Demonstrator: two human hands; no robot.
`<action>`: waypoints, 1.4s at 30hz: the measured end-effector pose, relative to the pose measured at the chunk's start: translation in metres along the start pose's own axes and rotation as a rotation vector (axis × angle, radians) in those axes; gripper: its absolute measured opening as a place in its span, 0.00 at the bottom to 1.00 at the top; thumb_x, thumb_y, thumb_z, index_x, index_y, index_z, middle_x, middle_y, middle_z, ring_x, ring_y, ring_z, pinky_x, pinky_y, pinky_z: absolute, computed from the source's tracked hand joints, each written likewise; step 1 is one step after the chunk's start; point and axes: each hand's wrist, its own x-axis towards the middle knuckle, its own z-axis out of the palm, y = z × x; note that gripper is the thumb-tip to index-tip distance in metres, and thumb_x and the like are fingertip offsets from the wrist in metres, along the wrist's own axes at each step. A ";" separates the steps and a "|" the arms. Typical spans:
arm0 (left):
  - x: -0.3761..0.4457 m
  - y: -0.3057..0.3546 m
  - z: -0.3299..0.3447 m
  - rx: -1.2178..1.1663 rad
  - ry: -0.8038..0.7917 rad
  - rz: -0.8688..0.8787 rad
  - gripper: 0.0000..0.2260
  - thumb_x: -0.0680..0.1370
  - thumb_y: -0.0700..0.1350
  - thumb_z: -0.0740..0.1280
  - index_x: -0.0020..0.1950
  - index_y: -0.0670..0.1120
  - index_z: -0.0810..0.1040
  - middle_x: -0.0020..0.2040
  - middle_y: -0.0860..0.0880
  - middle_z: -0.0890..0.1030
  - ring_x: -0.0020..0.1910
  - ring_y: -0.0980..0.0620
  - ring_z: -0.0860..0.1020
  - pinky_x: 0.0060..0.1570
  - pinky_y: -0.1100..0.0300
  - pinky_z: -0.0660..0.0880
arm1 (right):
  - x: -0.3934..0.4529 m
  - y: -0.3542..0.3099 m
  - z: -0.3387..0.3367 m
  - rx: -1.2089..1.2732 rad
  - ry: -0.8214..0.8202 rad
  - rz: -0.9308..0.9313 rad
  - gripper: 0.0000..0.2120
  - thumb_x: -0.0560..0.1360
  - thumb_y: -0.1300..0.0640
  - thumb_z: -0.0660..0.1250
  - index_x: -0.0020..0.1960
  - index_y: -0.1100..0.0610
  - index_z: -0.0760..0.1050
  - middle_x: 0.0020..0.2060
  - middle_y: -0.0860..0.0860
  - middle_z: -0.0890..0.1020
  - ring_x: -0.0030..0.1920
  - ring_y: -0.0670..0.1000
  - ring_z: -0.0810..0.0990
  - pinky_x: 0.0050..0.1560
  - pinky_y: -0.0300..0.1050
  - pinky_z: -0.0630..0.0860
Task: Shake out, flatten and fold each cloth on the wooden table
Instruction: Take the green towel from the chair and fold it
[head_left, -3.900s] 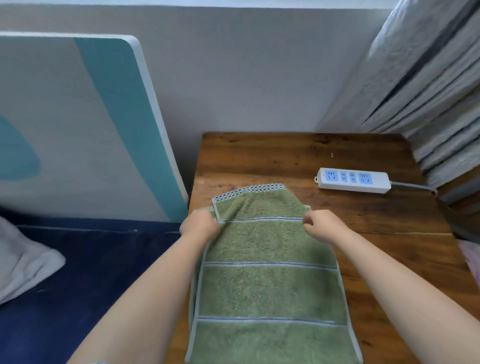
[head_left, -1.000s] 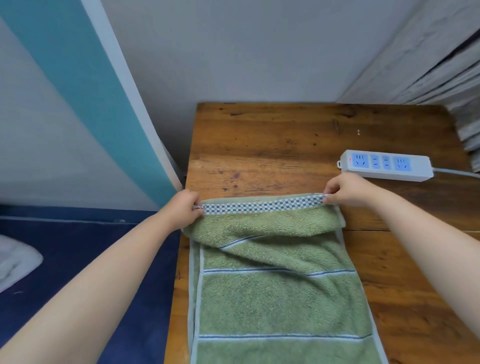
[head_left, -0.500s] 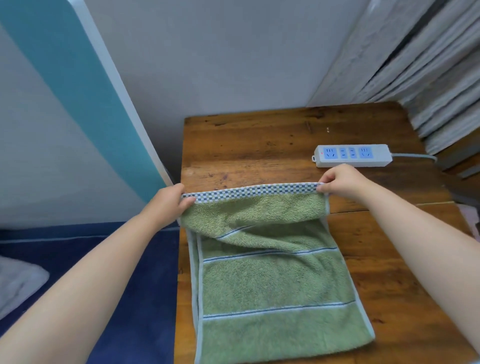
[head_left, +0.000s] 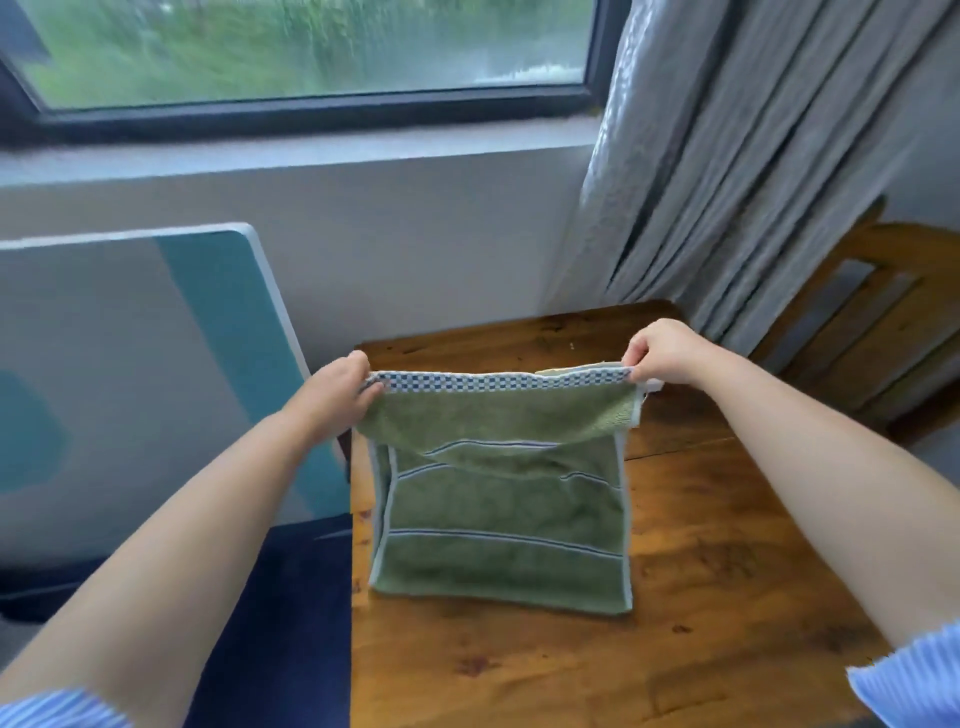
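A green towel (head_left: 498, 525) with thin blue stripes and a blue-white checkered band hangs lifted above the wooden table (head_left: 691, 597). Its lower part still rests on the tabletop. My left hand (head_left: 337, 389) pinches the left end of the checkered edge. My right hand (head_left: 662, 351) pinches the right end. The edge is stretched taut between both hands, and the cloth sags and folds just below it. The towel hides most of the power strip behind it.
A grey curtain (head_left: 727, 171) hangs at the back right, beside a wooden chair (head_left: 857, 332). A white and teal board (head_left: 156, 364) leans against the wall on the left. Dark blue bedding (head_left: 280, 623) lies left of the table. A window (head_left: 311, 47) is above.
Both hands have raised the checkered edge off the table, so the towel now hangs from it. The view has tilted up, showing the window and chair.
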 end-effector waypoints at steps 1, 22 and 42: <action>0.000 0.010 -0.009 -0.019 0.016 -0.009 0.06 0.80 0.42 0.59 0.48 0.41 0.63 0.55 0.35 0.75 0.56 0.39 0.73 0.51 0.53 0.65 | -0.004 -0.005 -0.009 -0.009 0.056 -0.008 0.07 0.69 0.67 0.69 0.47 0.65 0.81 0.49 0.60 0.82 0.48 0.55 0.78 0.36 0.36 0.68; -0.023 0.090 -0.132 -0.124 0.663 -0.086 0.13 0.81 0.43 0.55 0.56 0.34 0.69 0.58 0.35 0.71 0.58 0.38 0.71 0.53 0.46 0.67 | -0.050 -0.036 -0.124 0.263 0.903 -0.217 0.16 0.71 0.74 0.55 0.55 0.69 0.76 0.55 0.68 0.74 0.55 0.64 0.74 0.52 0.47 0.67; -0.010 0.072 -0.109 -0.166 0.447 -0.149 0.05 0.80 0.39 0.57 0.47 0.40 0.70 0.47 0.36 0.75 0.46 0.43 0.72 0.44 0.55 0.65 | -0.015 -0.021 -0.100 0.342 0.536 -0.145 0.15 0.73 0.69 0.57 0.55 0.64 0.77 0.55 0.62 0.80 0.58 0.60 0.74 0.50 0.41 0.64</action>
